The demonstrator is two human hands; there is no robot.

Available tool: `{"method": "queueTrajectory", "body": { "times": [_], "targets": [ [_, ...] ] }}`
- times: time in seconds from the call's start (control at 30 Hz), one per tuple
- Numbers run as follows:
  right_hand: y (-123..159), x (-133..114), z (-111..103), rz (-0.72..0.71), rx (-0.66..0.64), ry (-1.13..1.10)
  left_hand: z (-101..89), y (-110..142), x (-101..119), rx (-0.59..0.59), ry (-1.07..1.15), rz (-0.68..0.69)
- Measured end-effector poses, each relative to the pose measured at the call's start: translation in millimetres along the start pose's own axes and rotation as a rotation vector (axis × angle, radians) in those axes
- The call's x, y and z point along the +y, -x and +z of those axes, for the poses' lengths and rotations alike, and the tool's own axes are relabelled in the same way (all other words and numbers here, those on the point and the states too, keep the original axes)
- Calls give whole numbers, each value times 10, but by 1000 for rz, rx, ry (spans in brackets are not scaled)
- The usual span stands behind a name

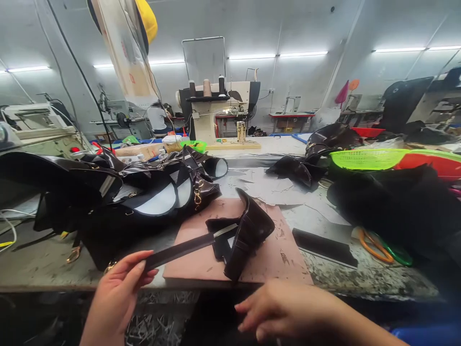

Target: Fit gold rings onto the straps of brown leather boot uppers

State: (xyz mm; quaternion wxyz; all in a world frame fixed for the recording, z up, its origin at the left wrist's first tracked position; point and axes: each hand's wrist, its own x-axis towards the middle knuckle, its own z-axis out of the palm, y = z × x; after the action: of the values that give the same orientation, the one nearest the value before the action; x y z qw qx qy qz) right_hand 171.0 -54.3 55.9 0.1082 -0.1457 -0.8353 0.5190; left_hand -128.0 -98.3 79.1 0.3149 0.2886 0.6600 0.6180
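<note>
- the left grip (124, 281) pinches the near end of a long black strip (183, 251) between thumb and fingers.
- the strip's long side runs away from the left grip, going ahead and over to the right, with its thin pale tip at the far end.
- that tip is at a folded dark piece (254, 228); i cannot tell if the two touch.
- the folded dark piece is ahead and to the right of the left grip. it stands part way up and leans, and its long side slants.
- the right grip (277, 310) is just this side of the same piece, and looks like the nearer hand to it.
- the right grip has bent fingers. i see nothing in them, but its underside is hidden, so i cannot tell if it has hold of something.
- under the folded piece is a pink board (288, 262), ahead of the right grip, on the tabletop (382, 283).
- a flat black piece (324, 246) lies ahead and to the right of the right grip, with orange and green handles (376, 247) beyond its right end.
- dark bags (118, 226) are heaped ahead of the left grip, with a gold clip (198, 194) on one.
</note>
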Motion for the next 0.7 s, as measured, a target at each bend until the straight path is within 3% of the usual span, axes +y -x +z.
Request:
{"method": "queueTrajectory", "body": {
  "times": [0.13, 0.27, 0.33, 0.5, 0.7],
  "targets": [
    [-264, -132, -184, -43, 178, 275, 178, 38, -288, -148, 119, -186],
    [-444, -97, -295, -54, 247, 804, 418, 100, -500, -263, 145, -249],
    [-479, -53, -312, -52, 241, 963, 521, 155, -557, -309, 149, -266],
    [-442, -66, -223, -60, 200, 969, 728, 380, -554, -422, 218, -322],
    [-408, -97, -39, -76, 349, 716, 805, 550, -501, -532, 397, -414]
  ]
}}
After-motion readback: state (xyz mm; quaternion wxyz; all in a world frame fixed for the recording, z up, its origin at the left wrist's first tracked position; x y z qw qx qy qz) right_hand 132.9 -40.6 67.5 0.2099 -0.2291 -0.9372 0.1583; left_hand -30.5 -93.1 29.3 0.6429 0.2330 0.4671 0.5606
